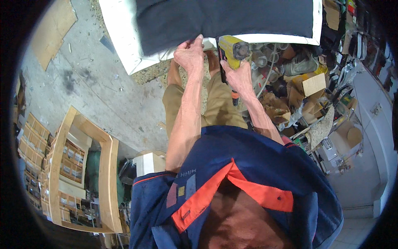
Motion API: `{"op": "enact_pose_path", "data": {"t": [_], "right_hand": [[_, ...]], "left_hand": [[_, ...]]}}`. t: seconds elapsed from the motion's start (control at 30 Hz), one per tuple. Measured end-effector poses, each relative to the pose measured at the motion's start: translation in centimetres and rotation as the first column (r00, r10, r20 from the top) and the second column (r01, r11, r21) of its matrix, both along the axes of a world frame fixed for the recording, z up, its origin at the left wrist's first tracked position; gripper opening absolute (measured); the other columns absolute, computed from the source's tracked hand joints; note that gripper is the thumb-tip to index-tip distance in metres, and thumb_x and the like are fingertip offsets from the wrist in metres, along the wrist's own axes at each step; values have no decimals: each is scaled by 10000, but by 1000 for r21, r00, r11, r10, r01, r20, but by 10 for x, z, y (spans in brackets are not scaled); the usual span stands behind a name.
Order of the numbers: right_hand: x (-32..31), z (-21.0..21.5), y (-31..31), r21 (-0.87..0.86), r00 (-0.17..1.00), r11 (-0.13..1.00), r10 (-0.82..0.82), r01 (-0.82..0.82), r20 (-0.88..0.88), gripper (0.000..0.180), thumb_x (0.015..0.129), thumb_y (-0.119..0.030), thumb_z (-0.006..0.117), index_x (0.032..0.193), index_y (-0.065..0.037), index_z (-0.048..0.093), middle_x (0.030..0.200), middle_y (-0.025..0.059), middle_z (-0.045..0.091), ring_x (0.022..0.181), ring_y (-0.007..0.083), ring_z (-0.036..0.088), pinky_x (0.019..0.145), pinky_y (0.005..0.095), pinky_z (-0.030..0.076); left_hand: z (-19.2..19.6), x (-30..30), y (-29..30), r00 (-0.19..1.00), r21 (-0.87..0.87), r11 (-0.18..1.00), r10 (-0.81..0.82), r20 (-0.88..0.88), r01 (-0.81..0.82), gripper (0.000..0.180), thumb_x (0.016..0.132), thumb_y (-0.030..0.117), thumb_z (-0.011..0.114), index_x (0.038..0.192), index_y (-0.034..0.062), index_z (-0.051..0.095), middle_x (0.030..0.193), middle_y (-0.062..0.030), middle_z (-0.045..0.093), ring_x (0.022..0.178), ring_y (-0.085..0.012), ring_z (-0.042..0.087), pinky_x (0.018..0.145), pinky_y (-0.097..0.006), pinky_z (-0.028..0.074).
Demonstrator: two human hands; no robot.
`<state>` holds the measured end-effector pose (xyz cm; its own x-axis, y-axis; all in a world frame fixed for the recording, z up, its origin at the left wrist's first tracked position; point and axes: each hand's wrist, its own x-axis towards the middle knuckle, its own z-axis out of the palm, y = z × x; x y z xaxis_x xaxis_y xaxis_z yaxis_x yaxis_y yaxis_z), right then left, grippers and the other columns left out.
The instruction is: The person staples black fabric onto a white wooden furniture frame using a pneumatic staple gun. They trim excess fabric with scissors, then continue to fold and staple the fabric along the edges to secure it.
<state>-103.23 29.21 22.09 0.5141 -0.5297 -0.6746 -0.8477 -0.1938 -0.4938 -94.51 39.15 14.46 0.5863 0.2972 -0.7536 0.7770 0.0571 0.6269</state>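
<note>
Ahead of me lies a broad piece with white covering (pixel 124 50) around its edges and black cloth (pixel 224 18) spread over the middle. My left hand (pixel 190 54) is closed at the near edge of that cloth, thumb and fingertips pinching its margin. Just to the right, my right hand (pixel 239 76) grips a yellow and black staple gun (pixel 230 47) by its handle. The gun's nose points toward the near white edge, close by the left hand; whether it touches is hidden. An orange fitting (pixel 235 96) shows at the lower end of the handle.
Cardboard boxes (pixel 314 85), clear plastic containers (pixel 260 59) and loose clutter pile up on the right. A pale hose (pixel 271 68) runs through them. At lower left stands a wooden frame (pixel 108 182). Flat cardboard (pixel 52 33) lies on the concrete floor (pixel 99 91).
</note>
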Motion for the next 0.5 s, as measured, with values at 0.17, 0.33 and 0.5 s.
{"op": "enact_pose_path", "data": {"t": [0.17,0.33,0.5], "right_hand": [[-4,-5,4,16,999,999,-52,51,8,233,937,-169,741,1021,45,705,783,66,701,650,128,623,600,334,509],[-5,-7,6,-23,999,1000,-18,19,43,213,939,-170,743,966,36,695,719,38,667,559,109,584,521,322,469],[-7,-8,7,-6,997,998,-56,57,61,207,940,-161,737,956,40,689,713,37,666,564,112,594,523,320,473]], "left_hand": [[8,17,24,993,-157,983,86,-79,-98,247,834,103,829,974,-45,690,799,-126,721,544,-157,612,472,-271,435],[20,30,33,977,-243,970,-72,-200,22,320,824,156,862,990,-45,676,794,-127,727,549,-164,621,453,-277,401],[20,41,39,965,-179,967,137,-222,-179,240,866,102,820,964,-16,635,748,-131,709,467,-153,569,415,-276,397]]}}
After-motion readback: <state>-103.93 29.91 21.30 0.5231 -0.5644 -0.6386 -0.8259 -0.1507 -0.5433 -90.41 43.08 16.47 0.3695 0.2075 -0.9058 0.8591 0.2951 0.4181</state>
